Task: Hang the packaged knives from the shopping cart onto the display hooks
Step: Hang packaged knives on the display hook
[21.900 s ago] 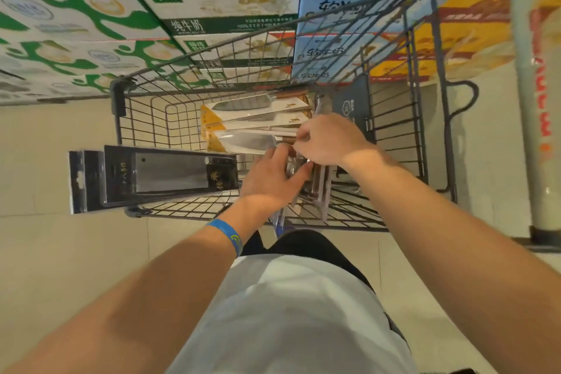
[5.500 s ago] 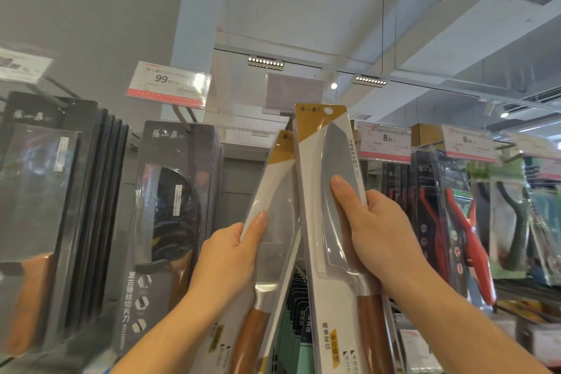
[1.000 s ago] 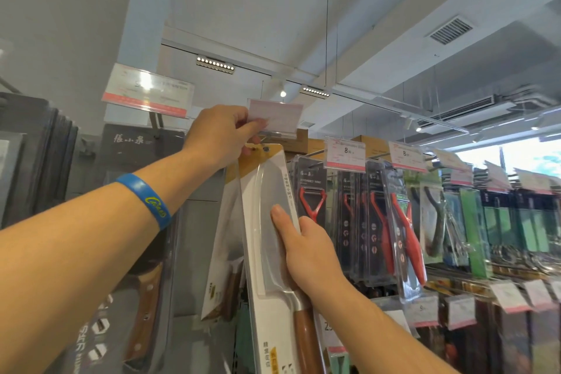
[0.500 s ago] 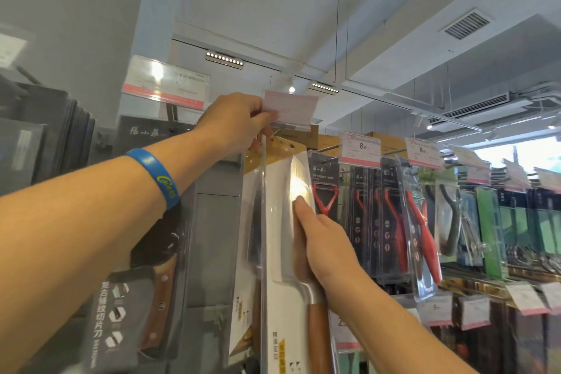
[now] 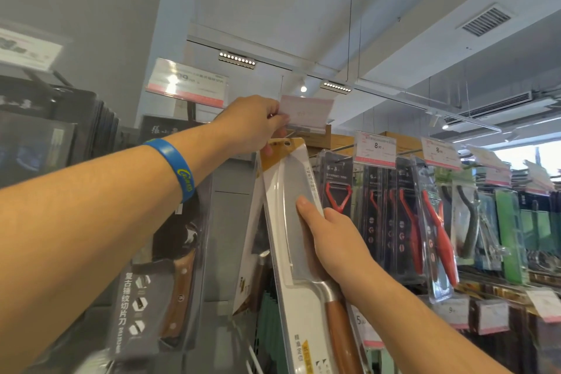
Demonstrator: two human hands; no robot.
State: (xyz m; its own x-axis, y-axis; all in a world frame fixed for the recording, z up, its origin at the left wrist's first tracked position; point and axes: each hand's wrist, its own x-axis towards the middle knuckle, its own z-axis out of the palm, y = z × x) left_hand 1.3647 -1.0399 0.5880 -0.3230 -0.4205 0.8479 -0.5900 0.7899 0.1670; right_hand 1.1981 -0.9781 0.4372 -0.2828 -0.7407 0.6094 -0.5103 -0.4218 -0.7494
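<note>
At the hook rail, under a raised price tag [image 5: 305, 114]: one knife package [image 5: 288, 215], white card with gold header, tilted.

Progress, as judged: a like package [image 5: 250, 240] hangs just behind, seemingly done; this one's hanging hole sits just below the hook [image 5: 296, 131], not yet threaded. Cart out of view, remainder unknown.

Left hand [image 5: 252, 126]: fingers curled over the header's top, thumb against the gold card, knuckles touching the tag.

Right hand [image 5: 332, 241]: wrapped round the package's right edge at blade height, one fingertip [image 5: 303, 202] on the front.

Red peelers [image 5: 338, 208] hang right; ceiling vent [image 5: 485, 21] above.
</note>
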